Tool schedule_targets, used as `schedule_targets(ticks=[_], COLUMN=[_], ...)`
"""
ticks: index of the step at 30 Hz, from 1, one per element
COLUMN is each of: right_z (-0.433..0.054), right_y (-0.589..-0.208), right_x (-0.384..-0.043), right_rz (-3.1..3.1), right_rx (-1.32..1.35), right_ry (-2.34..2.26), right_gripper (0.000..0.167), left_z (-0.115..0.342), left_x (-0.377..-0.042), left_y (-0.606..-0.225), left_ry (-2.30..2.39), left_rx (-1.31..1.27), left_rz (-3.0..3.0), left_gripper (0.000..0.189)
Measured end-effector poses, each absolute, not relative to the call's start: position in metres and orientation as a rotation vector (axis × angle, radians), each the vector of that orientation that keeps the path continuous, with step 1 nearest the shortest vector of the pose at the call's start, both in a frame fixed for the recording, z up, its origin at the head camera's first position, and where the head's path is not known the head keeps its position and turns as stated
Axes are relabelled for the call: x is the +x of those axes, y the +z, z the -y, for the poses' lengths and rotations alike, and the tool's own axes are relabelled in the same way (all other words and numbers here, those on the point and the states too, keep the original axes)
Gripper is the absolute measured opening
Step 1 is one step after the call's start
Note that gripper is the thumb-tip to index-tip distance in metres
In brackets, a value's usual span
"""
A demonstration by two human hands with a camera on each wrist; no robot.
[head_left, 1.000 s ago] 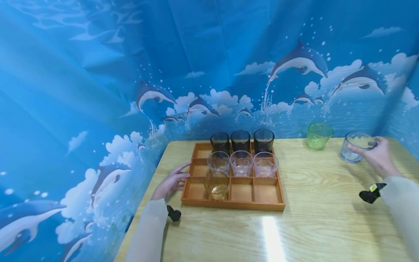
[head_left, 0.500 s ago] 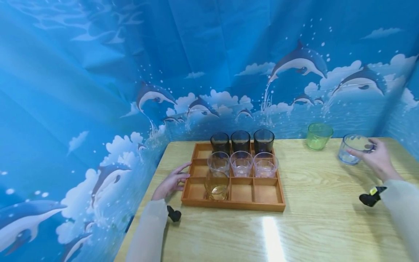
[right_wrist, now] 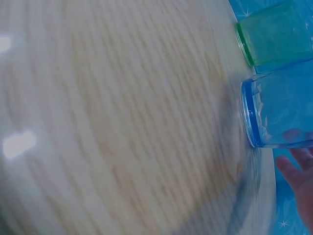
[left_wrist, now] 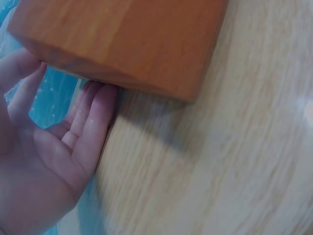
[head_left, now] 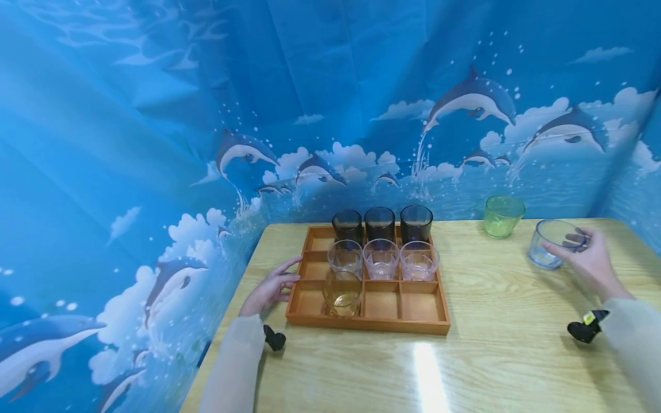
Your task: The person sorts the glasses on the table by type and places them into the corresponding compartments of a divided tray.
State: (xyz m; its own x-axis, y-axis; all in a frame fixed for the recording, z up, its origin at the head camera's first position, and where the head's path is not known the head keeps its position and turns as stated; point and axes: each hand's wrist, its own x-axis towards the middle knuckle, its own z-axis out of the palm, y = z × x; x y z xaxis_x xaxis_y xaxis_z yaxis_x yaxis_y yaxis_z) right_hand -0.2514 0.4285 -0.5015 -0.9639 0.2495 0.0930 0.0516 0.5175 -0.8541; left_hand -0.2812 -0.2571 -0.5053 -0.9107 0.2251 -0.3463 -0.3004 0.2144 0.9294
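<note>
My right hand [head_left: 594,261] grips a clear bluish glass [head_left: 542,252] at the right of the table, thumb on the near side and fingers round the far side. In the right wrist view, the blue glass [right_wrist: 281,107] shows a thick base, with the fingers partly seen beyond it. A green glass [head_left: 500,223] stands to its left, at the back edge. My left hand [head_left: 268,289] rests against the left side of a divided wooden tray [head_left: 369,326]. The left wrist view shows the extended fingers [left_wrist: 95,122] touching the tray's wall [left_wrist: 122,49].
Three dark glasses [head_left: 379,226] line the tray's back row. Three clear pinkish glasses [head_left: 382,264] stand in the middle row, and an amber glass [head_left: 343,295] in the front row. A blue dolphin-print curtain [head_left: 330,115] hangs behind the wooden table [head_left: 351,367].
My right hand has brought the blue glass a little left and toward the front of the table. The left hand and the tray have stayed in place.
</note>
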Motion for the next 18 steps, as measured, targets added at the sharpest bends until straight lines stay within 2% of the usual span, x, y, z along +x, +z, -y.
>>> schedule_targets(ticks=[18], right_z=[-0.388], right_y=[-0.496], right_x=[-0.234], right_rz=[2.475], right_rx=[-0.075], right_ry=[1.388], right_gripper=[0.087], left_z=[0.259], left_x=[-0.283], left_y=[-0.508], left_ry=[1.751], left_rx=[-0.08], left_rz=[-2.068], left_gripper=[0.05])
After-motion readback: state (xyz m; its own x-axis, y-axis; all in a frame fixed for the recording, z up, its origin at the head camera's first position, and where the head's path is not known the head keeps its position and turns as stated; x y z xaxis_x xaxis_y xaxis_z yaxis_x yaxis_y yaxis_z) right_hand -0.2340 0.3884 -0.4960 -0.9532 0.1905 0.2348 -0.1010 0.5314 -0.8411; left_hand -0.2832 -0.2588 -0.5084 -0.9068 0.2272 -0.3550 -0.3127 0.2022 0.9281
